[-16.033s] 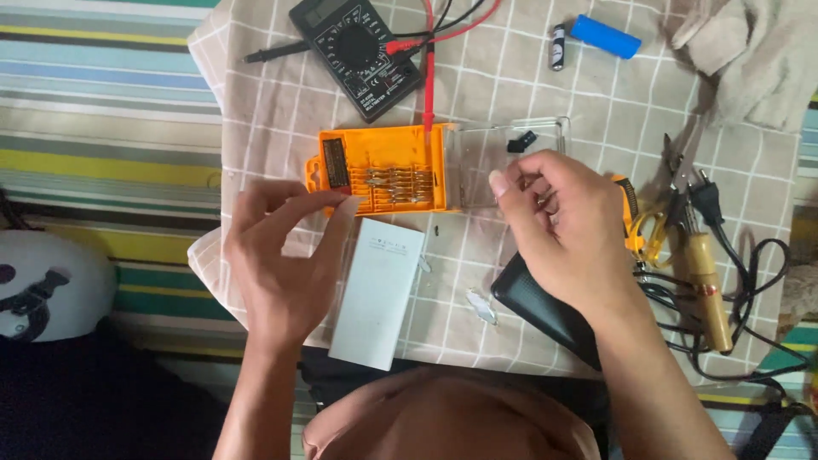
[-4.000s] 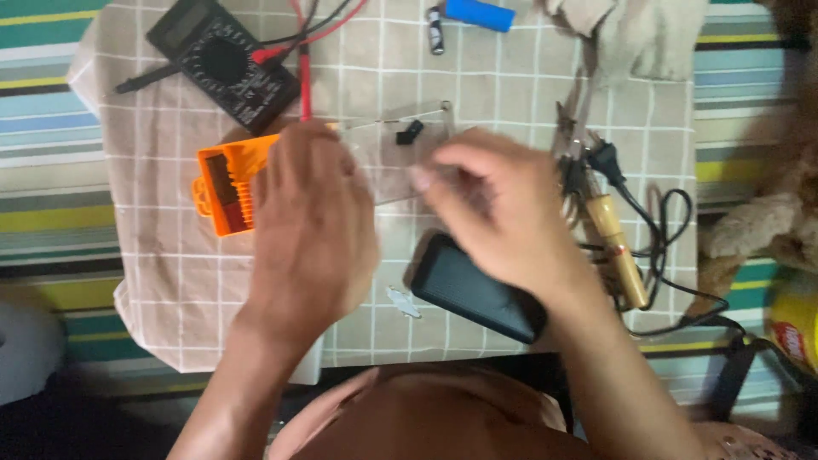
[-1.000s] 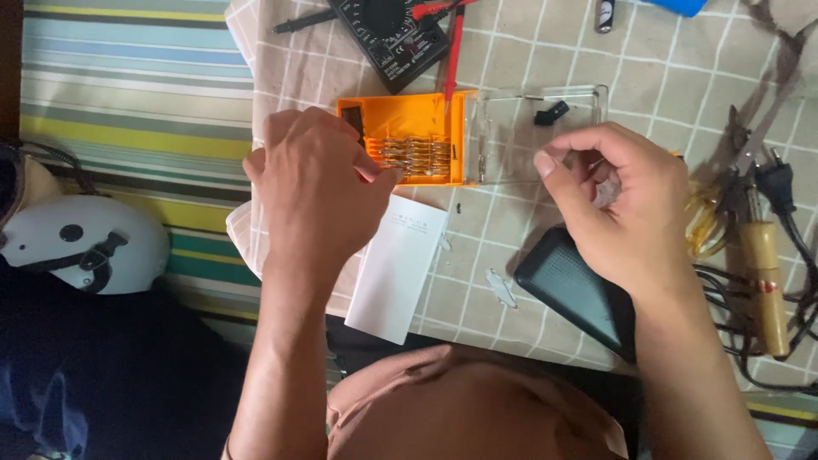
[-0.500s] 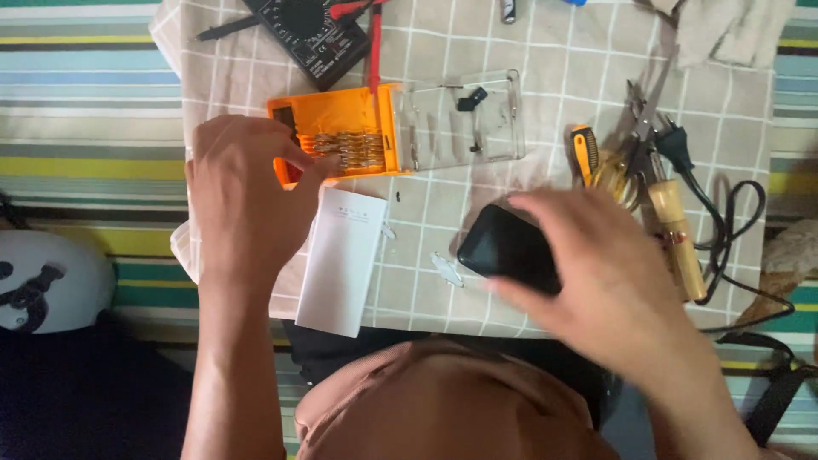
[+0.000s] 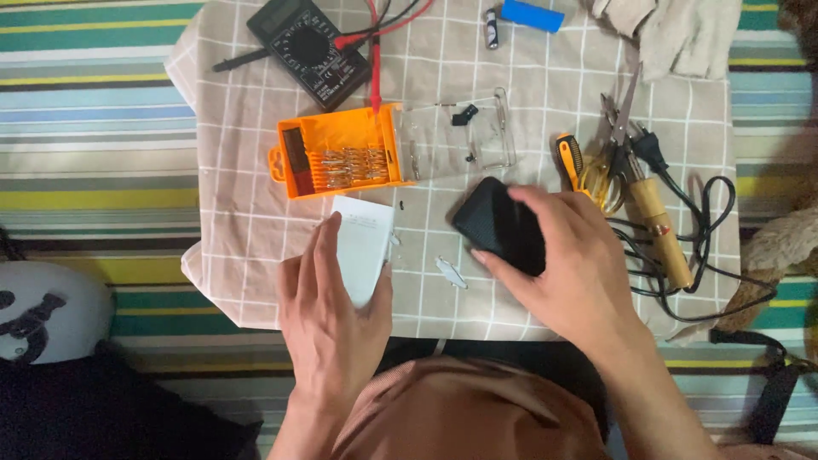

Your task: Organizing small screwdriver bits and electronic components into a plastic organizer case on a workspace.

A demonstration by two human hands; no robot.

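The right hand was closed over a black phone-like device, fingers wrapped round its right half, on the checked beige cloth near the middle of the view. At about nine o'clock from it, the left hand lay flat and spread on the lower end of a white rectangular box, gripping nothing. Just at twelve o'clock from the box sat an open orange bit case with rows of metal bits, its clear lid folded out to three o'clock. A black multimeter with red leads lay at twelve o'clock of the case. At three o'clock from the device were a wooden-handled soldering iron, pliers and a small screwdriver. A small metal piece lay between the hands.
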